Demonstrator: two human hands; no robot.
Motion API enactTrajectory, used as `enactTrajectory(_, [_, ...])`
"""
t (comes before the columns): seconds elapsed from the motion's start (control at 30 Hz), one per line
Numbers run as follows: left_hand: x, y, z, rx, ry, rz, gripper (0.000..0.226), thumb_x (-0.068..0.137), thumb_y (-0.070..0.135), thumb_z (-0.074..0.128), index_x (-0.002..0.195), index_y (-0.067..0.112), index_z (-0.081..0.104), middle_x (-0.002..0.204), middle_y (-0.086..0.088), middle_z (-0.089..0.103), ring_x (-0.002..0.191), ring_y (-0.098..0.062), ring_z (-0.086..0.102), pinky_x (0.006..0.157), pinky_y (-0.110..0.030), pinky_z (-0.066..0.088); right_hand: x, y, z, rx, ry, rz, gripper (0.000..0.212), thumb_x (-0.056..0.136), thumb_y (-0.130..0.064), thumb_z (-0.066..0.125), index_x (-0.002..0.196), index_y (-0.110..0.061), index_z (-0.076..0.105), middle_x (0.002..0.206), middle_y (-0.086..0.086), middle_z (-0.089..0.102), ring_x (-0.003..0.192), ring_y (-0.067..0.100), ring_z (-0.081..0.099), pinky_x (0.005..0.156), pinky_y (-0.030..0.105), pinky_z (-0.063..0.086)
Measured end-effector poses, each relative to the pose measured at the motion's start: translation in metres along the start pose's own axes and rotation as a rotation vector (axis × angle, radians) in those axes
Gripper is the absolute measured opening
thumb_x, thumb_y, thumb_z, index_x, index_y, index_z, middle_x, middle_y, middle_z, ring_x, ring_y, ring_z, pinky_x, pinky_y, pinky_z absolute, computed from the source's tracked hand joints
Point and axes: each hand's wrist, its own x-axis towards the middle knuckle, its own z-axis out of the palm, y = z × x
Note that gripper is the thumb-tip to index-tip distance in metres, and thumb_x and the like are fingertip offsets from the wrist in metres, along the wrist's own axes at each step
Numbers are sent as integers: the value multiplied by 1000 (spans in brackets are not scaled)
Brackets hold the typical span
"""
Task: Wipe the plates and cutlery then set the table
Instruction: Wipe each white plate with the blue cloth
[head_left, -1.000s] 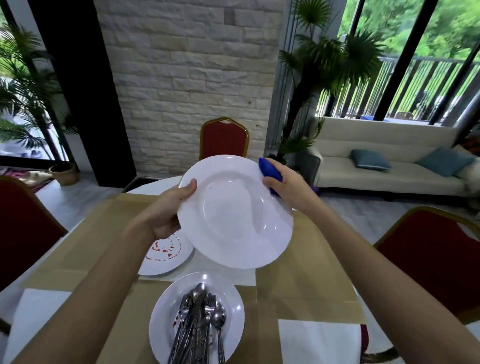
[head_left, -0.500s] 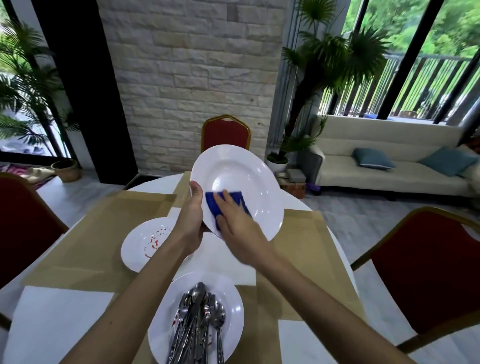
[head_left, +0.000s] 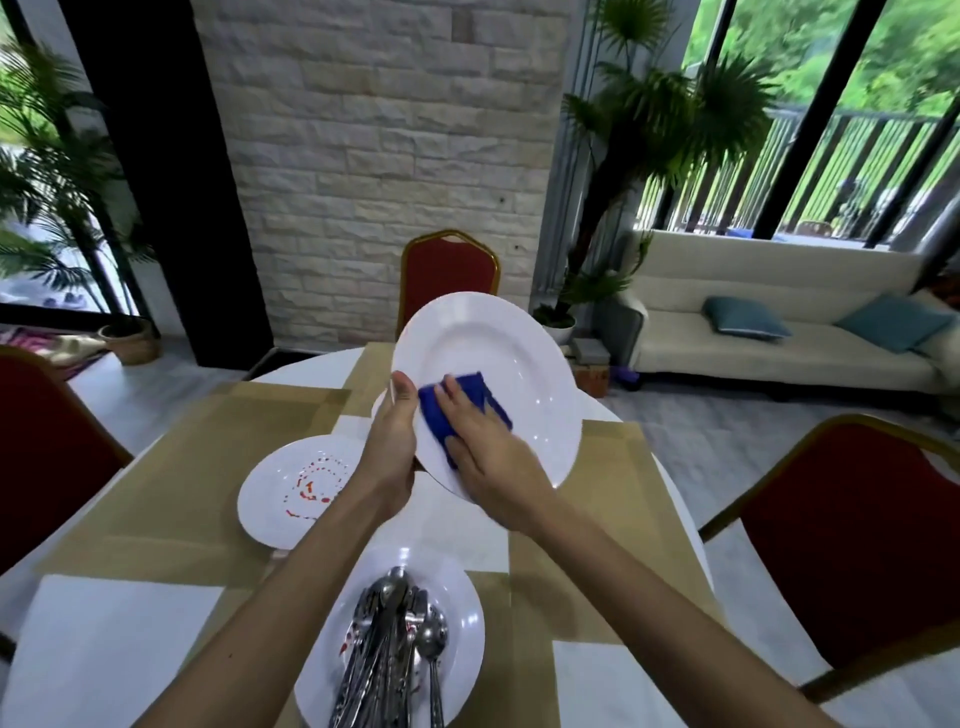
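My left hand (head_left: 390, 441) grips the left rim of a large white plate (head_left: 511, 364), held tilted above the table with its face toward me. My right hand (head_left: 485, 447) presses a blue cloth (head_left: 470, 397) against the lower left of the plate's face, fingers flat over the cloth and thumb along its lower edge. On the table below sits a second white plate (head_left: 291, 493) smeared with red sauce. Nearest me, a third white plate (head_left: 457, 618) holds a pile of several spoons and forks (head_left: 395, 649), with some red stains.
The round table (head_left: 311, 366) carries tan placemats (head_left: 208, 447) and white napkins (head_left: 109, 649). Red chairs stand at the far side (head_left: 449, 270), left (head_left: 47, 447) and right (head_left: 852, 545). A white sofa (head_left: 779, 332) and potted palms stand beyond.
My right hand moved the blue cloth from the plate's far right edge onto its face. The plate was lifted and turned more upright, shifting right and away.
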Motion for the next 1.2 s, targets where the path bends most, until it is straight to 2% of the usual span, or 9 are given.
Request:
enactTrajectory(0.1, [-5,-3,6,-8,-63,-42,58,95,58,23,136,26,48,127,3,63,113,-13,62,85,-29,52,33,32,-20,-186,176,28,56,103,-25,33,153,-23,10,161,-4,8,148,25,9,120,43,12])
enactTrajectory(0.27, [-3,16,6,57,-44,65,42,98,52,22,110,33,57,108,5,70,96,-12,68,79,-32,56,44,63,-38,-347,344,226,55,103,-28,29,154,-22,8,161,0,5,148,30,5,119,48,12])
enactTrajectory(0.37, [-4,16,10,42,-68,20,43,100,49,23,113,30,59,109,5,70,95,-10,68,75,-27,55,51,33,-27,-253,259,41,55,101,-35,20,153,-23,8,161,-1,4,148,28,4,120,45,8])
enactTrajectory(0.5, [-10,17,4,1,-100,-14,49,99,51,21,133,28,48,122,4,65,106,-9,63,82,-26,54,65,28,-37,-374,240,-199,53,102,-30,31,153,-24,16,160,-2,14,147,30,13,119,45,15])
enactTrajectory(0.63, [-10,18,-2,24,-99,7,53,98,51,23,133,21,51,120,2,67,106,-12,64,89,-32,51,74,32,-41,-254,410,169,54,102,-29,28,153,-20,13,161,2,11,147,32,10,118,49,15])
enactTrajectory(0.77, [-9,16,-1,21,-113,6,49,100,46,25,137,23,47,126,0,64,109,-13,63,85,-29,55,68,8,-27,-289,257,-217,52,101,-27,32,151,-18,24,159,3,19,145,34,18,117,45,16])
enactTrajectory(0.83, [-10,17,-2,-3,-125,10,48,100,47,24,135,24,49,123,2,65,106,-11,65,83,-26,56,72,14,-37,-325,257,-272,51,101,-28,33,150,-16,27,158,3,22,144,32,20,117,43,15])
enactTrajectory(1.03, [-6,22,-15,17,0,158,38,97,48,30,120,31,55,115,6,69,103,-12,67,86,-35,53,58,62,-43,-429,259,163,56,103,-29,30,153,-17,8,161,5,6,146,36,13,118,47,17])
enactTrajectory(1.2, [6,15,-16,5,121,234,31,99,46,31,113,35,56,116,10,67,106,-13,65,85,-35,53,7,29,5,-208,72,245,55,99,-29,14,151,-13,23,159,5,21,142,34,23,113,42,23])
